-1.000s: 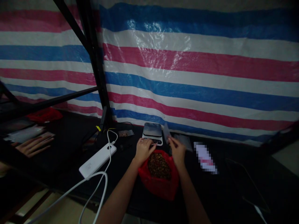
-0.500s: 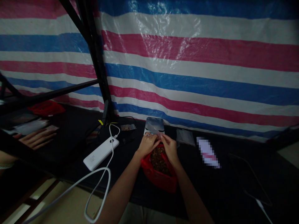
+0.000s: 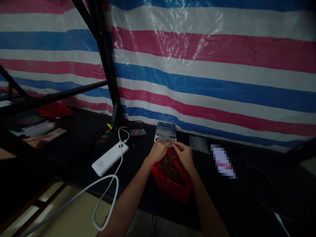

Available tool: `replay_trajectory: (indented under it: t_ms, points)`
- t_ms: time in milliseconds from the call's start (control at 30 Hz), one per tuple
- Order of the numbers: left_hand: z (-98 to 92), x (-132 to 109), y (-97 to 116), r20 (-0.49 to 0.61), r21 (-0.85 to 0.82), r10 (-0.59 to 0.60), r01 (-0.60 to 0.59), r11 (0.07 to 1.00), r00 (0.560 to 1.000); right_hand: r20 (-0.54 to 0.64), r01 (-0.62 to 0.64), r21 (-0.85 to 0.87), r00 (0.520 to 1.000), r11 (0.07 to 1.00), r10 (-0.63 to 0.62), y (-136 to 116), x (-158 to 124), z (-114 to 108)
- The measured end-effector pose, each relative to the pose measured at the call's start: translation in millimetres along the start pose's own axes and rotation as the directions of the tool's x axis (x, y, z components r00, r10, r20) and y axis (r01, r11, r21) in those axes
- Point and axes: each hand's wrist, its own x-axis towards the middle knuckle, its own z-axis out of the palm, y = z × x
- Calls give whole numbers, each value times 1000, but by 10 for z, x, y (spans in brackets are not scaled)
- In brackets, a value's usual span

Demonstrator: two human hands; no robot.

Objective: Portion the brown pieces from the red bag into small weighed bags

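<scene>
My left hand (image 3: 158, 152) and my right hand (image 3: 184, 155) meet at the centre, their fingertips pinching the top edge of a thin transparent plastic bag (image 3: 166, 135). That bag hangs in front of a white digital scale (image 3: 166, 129), close to its front, and my left hand is nearest the scale. Just below my hands sits an open red plastic bag (image 3: 170, 189) filled with brown granules (image 3: 170, 168). My wrists partly hide its mouth.
A white power bank (image 3: 110, 159) with a looping white cable (image 3: 106, 200) lies left of my hands, beside a small packet of brown granules (image 3: 137, 132). A flat transparent bag (image 3: 198, 144) lies to the right. A black metal post (image 3: 108, 72) rises at left, where another person's hand (image 3: 37, 141) shows.
My hands have come together from being apart, and both now pinch the transparent bag above the red bag. The whole view has shifted slightly, with the table sitting higher in the frame.
</scene>
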Motion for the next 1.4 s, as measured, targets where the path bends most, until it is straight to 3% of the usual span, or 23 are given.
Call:
replay_trajectory:
  t_ms: [300, 433, 567, 700, 800, 900, 1000, 1100, 1233, 1300, 1400]
  points:
    - [-19, 14, 70, 19, 96, -20, 18, 995, 1000, 2, -31, 37, 1000, 999, 31, 8, 7, -19]
    - [-24, 22, 112, 15, 141, -20, 18, 990, 1000, 30, -1, -55, 1000, 998, 3, -12, -10, -31]
    - [-39, 34, 164, -17, 189, -17, 20, 982, 1000, -53, 5, -174, 998, 985, -15, -24, -6, -62]
    - [-62, 24, 164, -113, 159, -98, 116, 981, 989, -175, -49, -165, 984, 985, 20, -27, 9, -90]
    - [-80, 17, 150, -181, 113, -202, 224, 968, 963, -120, 6, -159, 992, 987, -25, -96, -10, -71]
    - [-79, 17, 155, -236, 78, -247, 272, 959, 940, -22, 95, -283, 994, 954, -105, -220, -56, -35]
    - [-28, 6, 181, -236, 51, -181, 198, 979, 955, -24, 99, -432, 992, 896, -121, -305, -92, -34]
    - [31, -18, 212, -247, 115, -81, 112, 987, 966, -102, 4, -527, 992, 850, -68, -279, -83, -80]
    - [-27, -28, 254, -381, 209, -60, 149, 966, 923, -153, -90, -419, 988, 903, 28, -146, -23, -143]
    - [-105, -12, 273, -337, 215, -10, 87, 973, 942, -92, -80, -309, 994, 948, 54, -91, 3, -151]
    - [-192, 24, 284, -140, 186, 101, -74, 980, 985, -31, -98, -212, 995, 972, 93, -44, 24, -144]
